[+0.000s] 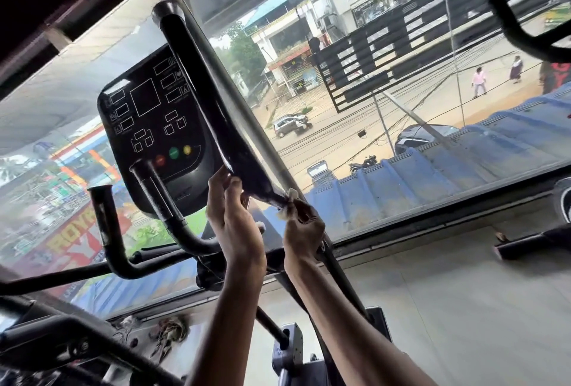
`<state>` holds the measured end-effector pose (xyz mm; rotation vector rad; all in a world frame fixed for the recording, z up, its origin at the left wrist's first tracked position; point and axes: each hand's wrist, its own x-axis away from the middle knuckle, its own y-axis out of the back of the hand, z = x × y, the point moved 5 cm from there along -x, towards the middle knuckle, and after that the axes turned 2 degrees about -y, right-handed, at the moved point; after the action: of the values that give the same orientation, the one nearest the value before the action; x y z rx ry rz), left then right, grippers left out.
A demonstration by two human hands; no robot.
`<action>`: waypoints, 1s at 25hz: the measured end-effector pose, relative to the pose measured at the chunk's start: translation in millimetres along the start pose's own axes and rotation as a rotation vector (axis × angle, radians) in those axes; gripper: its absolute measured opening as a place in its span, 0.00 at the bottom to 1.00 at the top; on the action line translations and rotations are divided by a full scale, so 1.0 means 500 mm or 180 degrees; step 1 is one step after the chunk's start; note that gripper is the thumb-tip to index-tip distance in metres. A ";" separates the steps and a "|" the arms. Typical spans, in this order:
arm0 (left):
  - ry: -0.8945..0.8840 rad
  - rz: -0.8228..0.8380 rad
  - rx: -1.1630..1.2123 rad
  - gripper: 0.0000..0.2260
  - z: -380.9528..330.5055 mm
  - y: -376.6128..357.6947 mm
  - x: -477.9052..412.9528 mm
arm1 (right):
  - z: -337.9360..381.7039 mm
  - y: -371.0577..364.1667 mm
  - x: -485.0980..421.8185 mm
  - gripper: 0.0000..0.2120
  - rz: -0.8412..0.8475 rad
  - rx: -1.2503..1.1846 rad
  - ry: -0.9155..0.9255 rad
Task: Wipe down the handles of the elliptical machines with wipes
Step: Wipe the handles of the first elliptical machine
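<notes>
L hand: left hand (230,215) is reaching up w/ bare forearm, grip closing on the lower part of the long black handle (213,119), thumb and fingers pinching its underside edge just below the console.
R hand: right hand (304,231) is sitting just beside the L one, grip clamping a white wipe (287,206) against the handle's low end, where the black part is narrowing into its post.
Wipe: small, crumpled, mostly hidden by the fingers; bits are poking out above and below the knuckles, touching the handle.
Handle: running diagonally from top centre-left down to the hands, tilted in view; surface near the hands is looking shiny, w/ pale smears.
Console: black panel (154,126) w/ white outlined boxes and red, green, yellow buttons is sitting left of the handle.
Other handles: two short black bars (103,225) are sticking up at left below the console; another curved handle (519,30) is showing at top right, well apart.
Window: big glass pane (401,138) is standing behind the machine, a street w/ cars and people walking visible through it.
Floor: pale floor (463,308) is showing at lower right.
</notes>
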<state>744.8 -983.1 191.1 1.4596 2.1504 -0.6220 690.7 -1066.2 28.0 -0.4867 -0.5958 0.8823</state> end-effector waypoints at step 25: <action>-0.0111 -0.0889 -0.0279 0.12 -0.020 -0.040 0.039 | 0.094 0.030 0.037 0.03 0.0642 0.0293 0.0510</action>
<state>718.4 -969.9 189.3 1.1046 2.3428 -0.6347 660.3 -1035.9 58.7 -0.5345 -0.3620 1.0465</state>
